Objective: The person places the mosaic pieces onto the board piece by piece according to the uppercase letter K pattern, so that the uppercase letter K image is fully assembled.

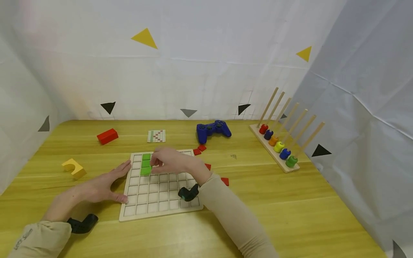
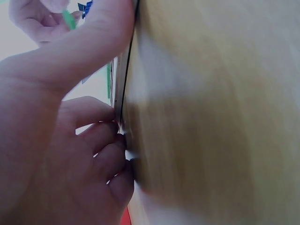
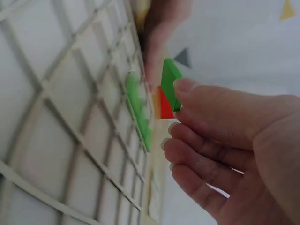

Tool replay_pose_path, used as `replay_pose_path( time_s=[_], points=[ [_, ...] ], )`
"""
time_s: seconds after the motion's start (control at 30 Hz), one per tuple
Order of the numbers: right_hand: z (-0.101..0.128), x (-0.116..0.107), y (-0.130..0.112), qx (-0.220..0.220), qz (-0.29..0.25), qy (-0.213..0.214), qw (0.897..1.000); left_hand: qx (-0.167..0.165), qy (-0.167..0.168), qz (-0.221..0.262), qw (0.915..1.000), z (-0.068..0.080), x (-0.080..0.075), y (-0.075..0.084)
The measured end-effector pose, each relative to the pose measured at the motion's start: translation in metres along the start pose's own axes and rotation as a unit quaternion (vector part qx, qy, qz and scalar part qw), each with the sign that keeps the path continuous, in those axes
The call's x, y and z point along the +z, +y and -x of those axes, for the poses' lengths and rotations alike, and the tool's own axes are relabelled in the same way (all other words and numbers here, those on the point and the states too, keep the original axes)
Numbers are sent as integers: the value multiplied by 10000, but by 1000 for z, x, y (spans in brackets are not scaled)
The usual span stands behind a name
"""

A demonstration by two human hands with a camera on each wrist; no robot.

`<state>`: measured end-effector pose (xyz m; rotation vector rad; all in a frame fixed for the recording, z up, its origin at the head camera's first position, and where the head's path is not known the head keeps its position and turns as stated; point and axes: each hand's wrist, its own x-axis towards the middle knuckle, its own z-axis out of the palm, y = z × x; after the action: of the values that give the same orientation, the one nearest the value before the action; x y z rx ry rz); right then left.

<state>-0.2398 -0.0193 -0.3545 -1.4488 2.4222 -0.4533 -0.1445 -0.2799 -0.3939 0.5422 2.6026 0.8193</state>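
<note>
Yellow-green wooden table [image 1: 290, 215]: bears all items listed below; white cloth backdrop behind.

Pale wooden grid board with square cells [image 1: 160, 208]: lies flat at centre front. Three green square tiles [image 1: 146, 164] are seated in a column near its upper left.

Wooden peg rack with six slanted rods and coloured rings [image 1: 278, 145]: far right, well apart from the board.

Blue game controller [image 1: 213, 129]: behind the board, untouched.

Left hand [image 1: 101, 186]: fingers straight, palm flat on the table, fingertips and thumb against the board's left edge, bracing it. Holds nothing.

Right hand [image 1: 167, 161]: over the board's upper rows, fingertips pinching a green square tile [image 3: 169, 89] held on edge just beside the seated column, clear in the right wrist view.

Red rectangular block [image 1: 107, 136] and yellow arch block [image 1: 74, 168]: left side, apart from the board.

Small printed pattern card [image 1: 156, 135]: behind the board.

Loose red square tiles [image 1: 200, 149]: scattered by the board's right edge.

Step in hand, as judged: placing the held tile. The next move calls for tipping it flat and squaring it into an empty cell next to the green column while the board is kept steady.
</note>
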Motion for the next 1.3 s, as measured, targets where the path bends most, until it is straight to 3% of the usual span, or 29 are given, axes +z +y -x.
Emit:
replay_pose_path(
  time_s=[0.37,0.7,1.3],
  points=[
    [-12,20,-9,213,436,-282,9984,60,77,26,9999,0,1,-3],
    [-13,27,-14,348,796,-261,9959,83,80,-9,9999,1,1,-2],
    [-13,27,-15,447,692,-258,9963,47,72,-63,9999,1,0,-1]
  ],
)
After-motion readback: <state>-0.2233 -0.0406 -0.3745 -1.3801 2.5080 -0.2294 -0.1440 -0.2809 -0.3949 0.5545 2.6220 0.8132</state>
